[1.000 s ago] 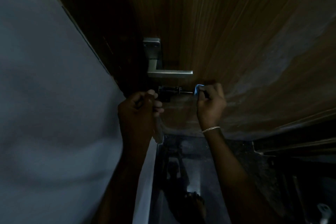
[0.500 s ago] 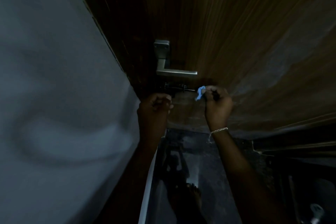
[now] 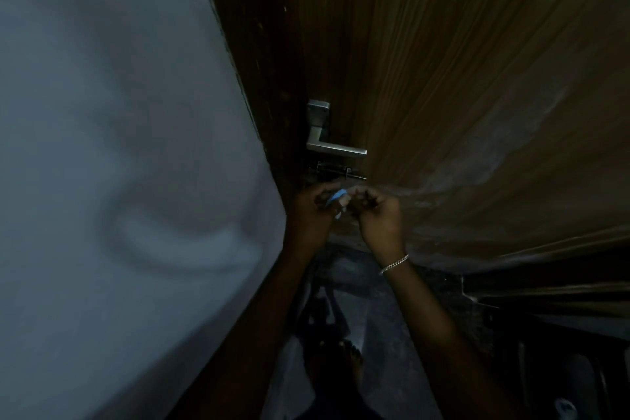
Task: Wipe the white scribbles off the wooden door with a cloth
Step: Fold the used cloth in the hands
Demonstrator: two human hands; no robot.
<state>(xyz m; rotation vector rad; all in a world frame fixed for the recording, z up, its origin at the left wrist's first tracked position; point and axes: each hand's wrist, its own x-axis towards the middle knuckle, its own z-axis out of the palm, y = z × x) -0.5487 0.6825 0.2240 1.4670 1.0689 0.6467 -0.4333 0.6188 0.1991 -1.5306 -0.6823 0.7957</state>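
Note:
The wooden door [image 3: 443, 61] fills the upper right of the dim view, with a pale smeared band of white marks [image 3: 494, 160] across its lower part. A small blue cloth [image 3: 335, 198] sits between my two hands just below the door's latch. My left hand [image 3: 312, 211] pinches the cloth's left side. My right hand [image 3: 380, 215], with a chain bracelet at the wrist, is closed against the cloth's right side. Both hands are held a little off the door surface, close together.
A silver lever handle [image 3: 327, 147] and a dark sliding bolt [image 3: 337, 172] sit on the door's left edge above my hands. A pale wall [image 3: 119, 147] takes up the left half. The dark floor [image 3: 358, 300] and my bare foot [image 3: 344, 361] lie below.
My right hand carried the blue cloth down and left from beside the bolt. My left hand came in to meet it and now grips the cloth too. The view shifted left.

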